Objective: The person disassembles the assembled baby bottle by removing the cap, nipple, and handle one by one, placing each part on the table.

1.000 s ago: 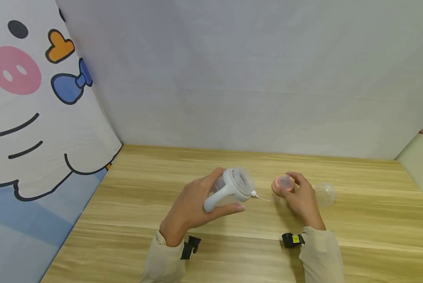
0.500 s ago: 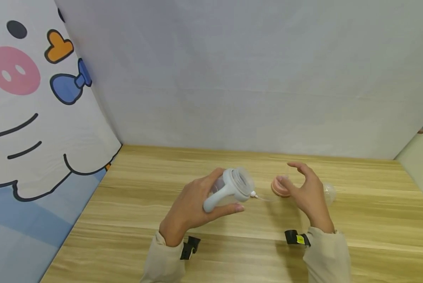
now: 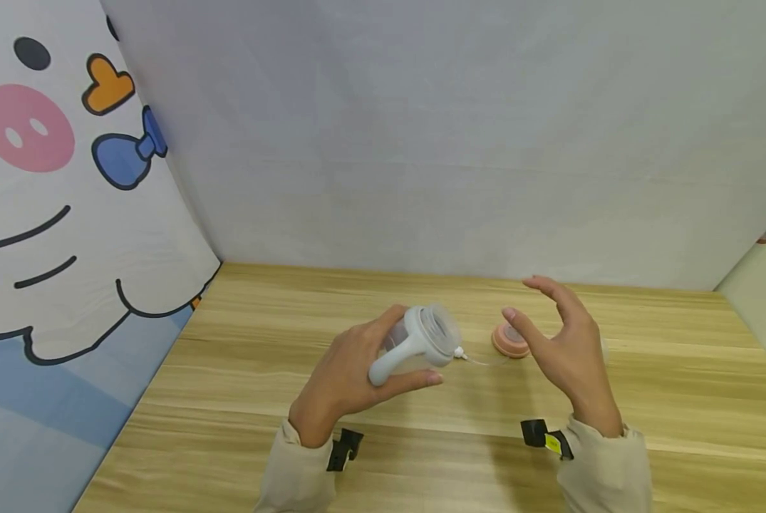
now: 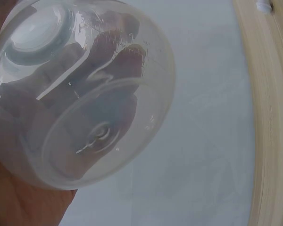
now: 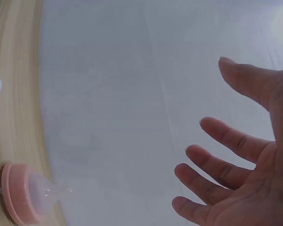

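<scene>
My left hand grips a clear baby bottle with a pale grey collar and handle. The bottle is tilted, its uncapped mouth facing right in the head view. Above the table on the right, my right hand holds nothing, its thumb and fingers spread apart. Just left of that hand, a pink bottle ring with a clear nipple stands nipple-up on the wooden table. A thin tube with a white end piece lies between the bottle and the pink ring, partly hidden by the bottle.
Behind my right hand a clear domed cover shows only at its edge. The wooden table ends at a pale cloth backdrop. A cartoon-printed cloth hangs on the left.
My right hand has let go of the pink ring and nipple, then lifted and moved right with its fingers spreading. The left hand and bottle have stayed in place.
</scene>
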`<state>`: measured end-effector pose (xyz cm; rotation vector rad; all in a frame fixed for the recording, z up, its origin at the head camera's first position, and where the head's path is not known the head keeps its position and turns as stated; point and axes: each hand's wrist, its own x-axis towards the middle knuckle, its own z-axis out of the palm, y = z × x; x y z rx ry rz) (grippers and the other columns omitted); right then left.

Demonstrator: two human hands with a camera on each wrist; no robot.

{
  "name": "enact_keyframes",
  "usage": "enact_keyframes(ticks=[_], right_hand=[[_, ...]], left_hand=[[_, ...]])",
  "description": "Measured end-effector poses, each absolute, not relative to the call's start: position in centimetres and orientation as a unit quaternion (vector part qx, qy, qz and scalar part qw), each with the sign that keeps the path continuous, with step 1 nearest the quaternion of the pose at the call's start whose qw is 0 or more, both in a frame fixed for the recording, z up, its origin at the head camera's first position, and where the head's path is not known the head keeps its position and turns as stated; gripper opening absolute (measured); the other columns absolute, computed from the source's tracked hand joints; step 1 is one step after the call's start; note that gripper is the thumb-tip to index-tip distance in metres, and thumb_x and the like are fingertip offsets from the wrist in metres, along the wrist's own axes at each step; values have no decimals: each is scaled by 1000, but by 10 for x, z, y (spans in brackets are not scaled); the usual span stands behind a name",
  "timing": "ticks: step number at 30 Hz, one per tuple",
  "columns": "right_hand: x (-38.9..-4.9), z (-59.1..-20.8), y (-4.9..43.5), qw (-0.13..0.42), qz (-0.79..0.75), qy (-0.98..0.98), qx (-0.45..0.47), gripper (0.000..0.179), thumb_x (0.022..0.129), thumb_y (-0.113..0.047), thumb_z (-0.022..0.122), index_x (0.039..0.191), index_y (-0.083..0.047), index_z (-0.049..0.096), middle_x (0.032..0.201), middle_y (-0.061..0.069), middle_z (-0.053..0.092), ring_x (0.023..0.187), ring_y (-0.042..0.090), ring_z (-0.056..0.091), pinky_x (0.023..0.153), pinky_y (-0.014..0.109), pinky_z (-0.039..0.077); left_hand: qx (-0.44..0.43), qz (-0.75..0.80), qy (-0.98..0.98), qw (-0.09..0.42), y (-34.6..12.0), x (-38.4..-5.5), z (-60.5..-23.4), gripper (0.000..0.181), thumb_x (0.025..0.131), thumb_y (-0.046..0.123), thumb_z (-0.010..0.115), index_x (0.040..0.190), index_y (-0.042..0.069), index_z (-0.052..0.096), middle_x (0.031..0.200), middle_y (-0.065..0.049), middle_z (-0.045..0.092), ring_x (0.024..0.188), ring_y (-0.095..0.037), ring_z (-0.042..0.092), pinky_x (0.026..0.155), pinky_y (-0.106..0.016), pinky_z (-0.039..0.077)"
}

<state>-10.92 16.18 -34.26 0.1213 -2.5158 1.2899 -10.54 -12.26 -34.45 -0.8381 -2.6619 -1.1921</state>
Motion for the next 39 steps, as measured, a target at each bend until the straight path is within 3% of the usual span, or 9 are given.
enact_keyframes(ticks=[7, 16, 26, 29, 31, 35, 36, 39], right_hand=[[-102, -332, 156, 147, 491, -857, 59, 51, 94, -26, 73, 141, -15, 56, 148, 8, 52, 141, 32, 43, 118, 61, 29], [-96, -321, 149, 156, 498, -850, 71, 49, 94, -22, 72, 140, -14, 57, 147, 8, 53, 139, 31, 45, 117, 62, 31], [-88, -311, 137, 164, 489, -850, 106, 57, 86, -15, 80, 138, -21, 58, 144, -1, 55, 134, 16, 49, 113, 59, 37], [-86, -310, 132, 161, 484, -852, 116, 60, 84, -14, 83, 137, -24, 59, 144, -4, 55, 130, 5, 50, 113, 55, 39], [-85, -310, 129, 159, 480, -853, 125, 62, 82, -14, 84, 137, -26, 59, 143, -8, 56, 129, 0, 50, 115, 45, 40], [-82, -310, 122, 155, 482, -848, 159, 67, 79, -10, 86, 137, -26, 58, 142, -10, 56, 130, 0, 50, 114, 32, 40], [-82, -310, 120, 153, 484, -845, 166, 67, 79, -9, 86, 138, -26, 58, 142, -10, 56, 131, 1, 50, 114, 33, 40], [-81, -311, 115, 135, 499, -836, 184, 68, 79, -8, 86, 138, -26, 57, 145, -8, 54, 135, 9, 50, 114, 50, 40]], left_hand=[[-279, -391, -876, 54, -122, -106, -344, 63, 82, 54, 77, 133, 25, 55, 91, 11, 66, 70, -3, 56, 60, -22, 46], [-279, -385, -878, 56, -122, -106, -344, 63, 82, 54, 77, 132, 24, 56, 90, 10, 66, 70, -4, 56, 59, -22, 46], [-278, -390, -876, 59, -123, -105, -344, 63, 82, 54, 77, 132, 24, 56, 90, 10, 66, 70, -3, 56, 60, -22, 46], [-276, -389, -877, 57, -123, -105, -344, 62, 81, 54, 78, 130, 25, 56, 88, 11, 65, 70, -4, 56, 60, -22, 46], [-273, -388, -879, 55, -123, -105, -344, 61, 80, 54, 79, 130, 25, 56, 87, 11, 65, 69, -4, 56, 59, -22, 46], [-273, -388, -879, 53, -123, -105, -343, 62, 81, 54, 78, 130, 25, 56, 86, 11, 64, 68, -4, 55, 58, -22, 46], [-274, -388, -878, 53, -123, -105, -343, 62, 81, 54, 79, 131, 25, 56, 86, 11, 64, 68, -4, 55, 58, -22, 46], [-275, -390, -877, 52, -123, -104, -343, 61, 81, 54, 79, 130, 26, 56, 84, 12, 63, 66, -3, 55, 57, -22, 46]])
